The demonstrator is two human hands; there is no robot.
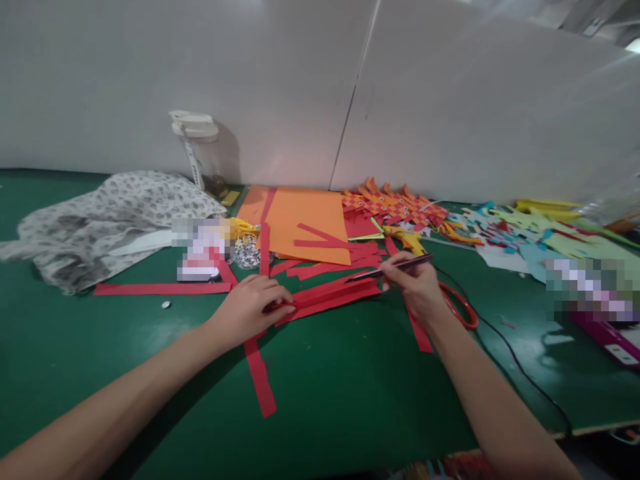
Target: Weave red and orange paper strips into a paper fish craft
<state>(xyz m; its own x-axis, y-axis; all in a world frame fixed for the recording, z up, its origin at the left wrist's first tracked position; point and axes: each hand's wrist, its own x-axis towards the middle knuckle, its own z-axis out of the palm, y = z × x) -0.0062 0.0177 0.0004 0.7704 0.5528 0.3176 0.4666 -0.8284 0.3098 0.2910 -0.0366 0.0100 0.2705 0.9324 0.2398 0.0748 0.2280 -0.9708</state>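
A folded strip of red paper (333, 295) lies slantwise across the green table, its crease running lengthwise. My left hand (255, 303) is closed at the paper's left end, with thumb and fingers pressing it. In my right hand (413, 280) is a slim dark pen (407, 263), pinched between thumb and fingers. The pen's tip points left and is over the upper edge of the red paper; whether it touches cannot be made out. Loose red strips (261, 380) lie around both hands, one long red strip (163, 289) reaching out to the left.
Orange paper sheets (300, 217) lie behind the hands, beside woven red-and-orange paper pieces (395, 203). An orange-red ring-shaped handle (463, 307) and a black cable (520, 363) are at right. A lidded bottle (203, 150) stands behind patterned cloth (125, 207). Colourful paper cut-outs (525, 230) spread rightward.
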